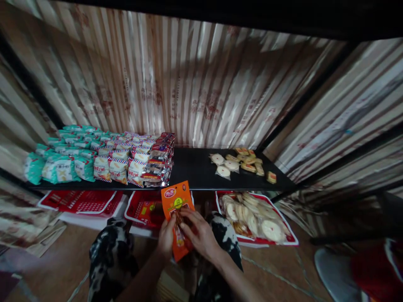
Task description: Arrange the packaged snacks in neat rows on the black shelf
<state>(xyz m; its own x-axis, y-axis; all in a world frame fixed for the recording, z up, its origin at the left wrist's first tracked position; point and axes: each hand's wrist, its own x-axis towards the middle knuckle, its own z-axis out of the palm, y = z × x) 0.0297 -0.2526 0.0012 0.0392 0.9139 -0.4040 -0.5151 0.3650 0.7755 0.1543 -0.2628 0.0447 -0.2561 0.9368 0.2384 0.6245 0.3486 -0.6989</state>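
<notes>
Head view shows me left hand (166,239) clasping the packet (176,204) by its edge, right hand (199,233) pinching its front (probably for steadiness), before the shelf (192,167).

Our bare forearms (231,272) slant inward and forward. Our left hand (166,238) curls with its thumb (171,223) uppermost; just beside it, our right hand (202,235) shows its back, fingers (190,215) bent and pointing leftward.

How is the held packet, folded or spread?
Spread: the packet shows its top and bottom ends, held by the left hand and right hand.
</notes>
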